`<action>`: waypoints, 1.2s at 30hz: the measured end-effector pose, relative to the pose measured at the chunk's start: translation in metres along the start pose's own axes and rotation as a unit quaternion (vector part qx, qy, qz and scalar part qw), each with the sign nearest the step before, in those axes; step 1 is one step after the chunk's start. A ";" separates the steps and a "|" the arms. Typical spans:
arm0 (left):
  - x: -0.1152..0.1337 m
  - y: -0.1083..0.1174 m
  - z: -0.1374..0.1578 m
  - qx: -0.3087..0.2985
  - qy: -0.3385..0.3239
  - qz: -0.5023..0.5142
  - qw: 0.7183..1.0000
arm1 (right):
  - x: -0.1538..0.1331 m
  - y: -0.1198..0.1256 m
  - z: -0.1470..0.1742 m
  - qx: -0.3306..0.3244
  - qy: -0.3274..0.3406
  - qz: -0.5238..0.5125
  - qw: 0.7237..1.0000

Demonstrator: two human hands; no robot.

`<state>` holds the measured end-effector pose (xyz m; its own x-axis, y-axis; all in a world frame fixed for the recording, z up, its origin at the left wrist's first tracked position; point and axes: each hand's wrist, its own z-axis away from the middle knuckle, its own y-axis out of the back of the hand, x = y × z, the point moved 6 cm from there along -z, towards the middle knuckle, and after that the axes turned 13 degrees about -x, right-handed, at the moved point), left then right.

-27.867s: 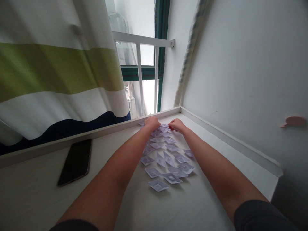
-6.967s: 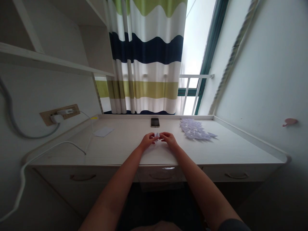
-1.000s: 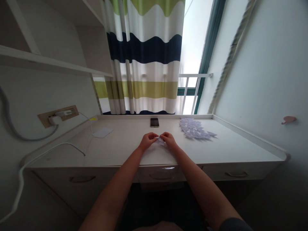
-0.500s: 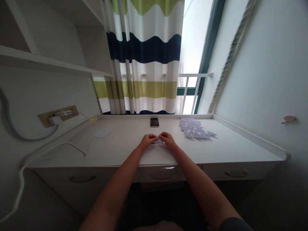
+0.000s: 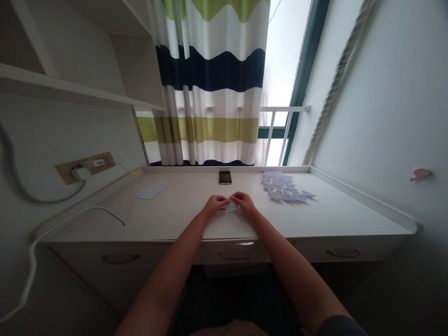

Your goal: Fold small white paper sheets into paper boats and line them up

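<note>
Between my hands, just above the white desk (image 5: 168,219), is a small piece of white paper (image 5: 231,206). My left hand (image 5: 214,205) pinches its left side between thumb and fingers. On the other side, my right hand (image 5: 244,202) pinches it near the top, the two sets of fingertips almost meeting. Much of the paper is covered by my fingers, so its folds are hard to make out. To the right lies a spread pile of folded white paper pieces (image 5: 283,186), many of them pointed.
Beyond my hands a phone (image 5: 225,177) lies near the desk's back edge. At the left are flat white paper sheets (image 5: 150,192) and a white cable (image 5: 87,210) running over the desk edge. Plugs (image 5: 82,173) sit in a wall socket. A striped curtain (image 5: 224,102) hangs behind.
Almost nothing differs. Both hands keep their pinch on the paper, with only a slight shift of the fingers and of the camera view.
</note>
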<state>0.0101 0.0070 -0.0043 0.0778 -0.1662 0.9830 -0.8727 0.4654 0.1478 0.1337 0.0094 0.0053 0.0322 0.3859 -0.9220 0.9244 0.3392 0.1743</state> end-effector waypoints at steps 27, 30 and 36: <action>0.007 -0.006 0.002 -0.025 0.007 -0.043 0.999 | 0.006 0.001 -0.002 0.015 0.014 0.129 0.991; 0.006 -0.006 0.003 -0.023 0.003 -0.028 0.999 | 0.009 0.000 -0.002 0.009 -0.006 0.099 0.995; 0.005 -0.006 0.002 -0.021 0.003 -0.015 1.000 | 0.004 0.001 -0.001 0.008 -0.007 0.107 0.994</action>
<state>0.0144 0.0015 -0.0004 0.1063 -0.1745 0.9789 -0.8489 0.4966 0.1807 0.1339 0.0119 0.0024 0.2345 0.4367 -0.8685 0.9016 0.2364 0.3623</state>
